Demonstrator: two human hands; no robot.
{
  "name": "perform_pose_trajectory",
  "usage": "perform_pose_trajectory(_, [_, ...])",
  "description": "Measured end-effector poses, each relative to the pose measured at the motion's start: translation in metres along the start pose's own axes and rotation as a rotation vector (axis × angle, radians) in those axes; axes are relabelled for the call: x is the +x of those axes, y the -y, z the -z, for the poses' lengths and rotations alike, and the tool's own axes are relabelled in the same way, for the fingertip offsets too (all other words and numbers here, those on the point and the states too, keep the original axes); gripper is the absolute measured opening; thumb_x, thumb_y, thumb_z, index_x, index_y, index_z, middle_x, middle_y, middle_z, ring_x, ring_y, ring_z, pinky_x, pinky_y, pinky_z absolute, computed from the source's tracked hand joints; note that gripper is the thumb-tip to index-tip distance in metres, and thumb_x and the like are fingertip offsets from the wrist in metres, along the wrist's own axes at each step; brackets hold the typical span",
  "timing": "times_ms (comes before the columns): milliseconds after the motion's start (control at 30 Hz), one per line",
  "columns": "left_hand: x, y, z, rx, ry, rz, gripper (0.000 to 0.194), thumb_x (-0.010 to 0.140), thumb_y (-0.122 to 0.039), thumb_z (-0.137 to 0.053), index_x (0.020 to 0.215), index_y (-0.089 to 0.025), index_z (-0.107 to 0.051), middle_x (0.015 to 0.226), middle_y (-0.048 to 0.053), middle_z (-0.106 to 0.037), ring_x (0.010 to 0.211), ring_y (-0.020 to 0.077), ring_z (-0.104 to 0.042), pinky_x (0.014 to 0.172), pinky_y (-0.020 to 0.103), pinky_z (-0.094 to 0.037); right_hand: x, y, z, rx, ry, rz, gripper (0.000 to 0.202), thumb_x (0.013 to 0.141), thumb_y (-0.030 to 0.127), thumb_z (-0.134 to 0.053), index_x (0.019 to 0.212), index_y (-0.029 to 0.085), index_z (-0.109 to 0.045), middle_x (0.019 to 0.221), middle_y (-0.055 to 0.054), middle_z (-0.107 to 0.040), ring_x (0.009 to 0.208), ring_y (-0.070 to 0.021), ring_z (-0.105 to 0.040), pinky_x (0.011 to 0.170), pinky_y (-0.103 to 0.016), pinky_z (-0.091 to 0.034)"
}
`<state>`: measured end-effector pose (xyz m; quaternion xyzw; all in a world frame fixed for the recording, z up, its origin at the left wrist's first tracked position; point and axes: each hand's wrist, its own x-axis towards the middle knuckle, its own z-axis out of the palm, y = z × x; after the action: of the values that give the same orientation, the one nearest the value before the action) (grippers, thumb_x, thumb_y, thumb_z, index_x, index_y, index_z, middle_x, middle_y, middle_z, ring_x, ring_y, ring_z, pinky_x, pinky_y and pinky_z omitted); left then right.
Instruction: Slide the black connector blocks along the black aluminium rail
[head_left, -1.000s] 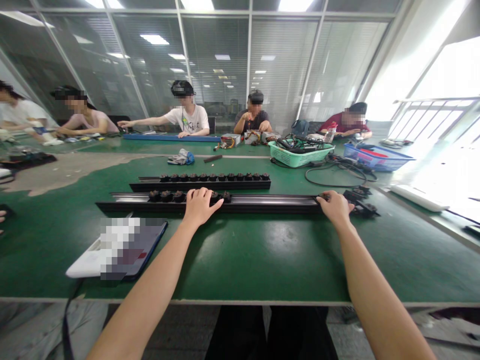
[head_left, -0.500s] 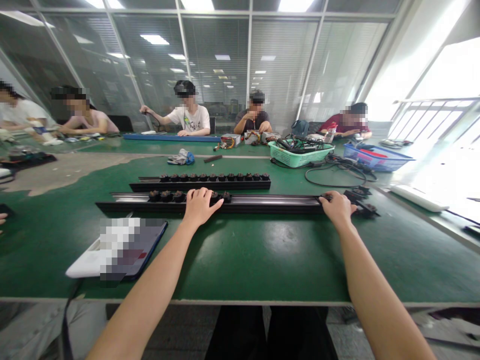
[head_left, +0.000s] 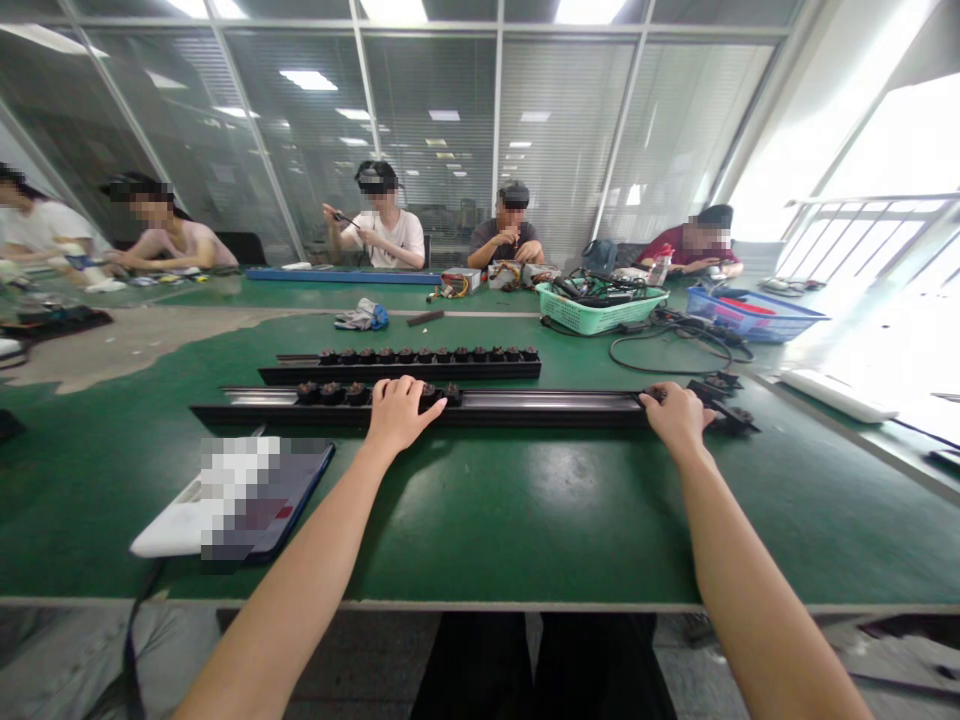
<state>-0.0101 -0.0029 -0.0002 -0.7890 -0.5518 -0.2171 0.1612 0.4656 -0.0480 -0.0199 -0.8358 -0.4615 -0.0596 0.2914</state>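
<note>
Tabletop (head_left: 570, 540) green, glass wall (head_left: 435, 140) behind, left hand (head_left: 399, 412), right hand (head_left: 676, 416) half-curled, gripping rail (head_left: 551, 410)

We can read no text, label, brand, number or sign. Blocky pixelation hides much of the flat dark device with a blue edge (head_left: 306, 492) and the flat white plastic object (head_left: 174, 524) beside it, and we find the white short-sleeved T-shirt (head_left: 409, 235) too small to read.
</note>
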Motion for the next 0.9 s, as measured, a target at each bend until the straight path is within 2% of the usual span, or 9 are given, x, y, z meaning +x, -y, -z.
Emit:
perform_pose_trajectory(567, [0.0005,-0.0009,0.0009,-0.015,0.009,0.007,0.059,0.099,-0.065,-0.037,0.121,-0.019,-0.067,0.123,0.016,-0.065,0.117,0.0339,-0.056,0.111,0.051,-0.031,-0.0017,-0.0001,0.0033,-0.018,-0.011,-0.043,0.043,0.091,0.041,-0.051,0.121,0.017,-0.071,0.115,-0.020,-0.064,0.110,-0.0352,-0.055,0.098,-0.053,-0.034])
perform_pose_trajectory(900, [0.0003,0.0005,-0.0009,-0.015,0.000,0.001,0.059,0.099,-0.066,-0.036,0.119,-0.020,-0.067,0.121,0.015,-0.066,0.116,0.0336,-0.057,0.111,0.051,-0.031,-0.0031,0.0002,0.0048,-0.022,-0.012,-0.055,0.044,0.092,0.041,-0.050,0.122,0.016,-0.071,0.116,-0.021,-0.063,0.110,-0.0361,-0.054,0.101,-0.058,-0.031])
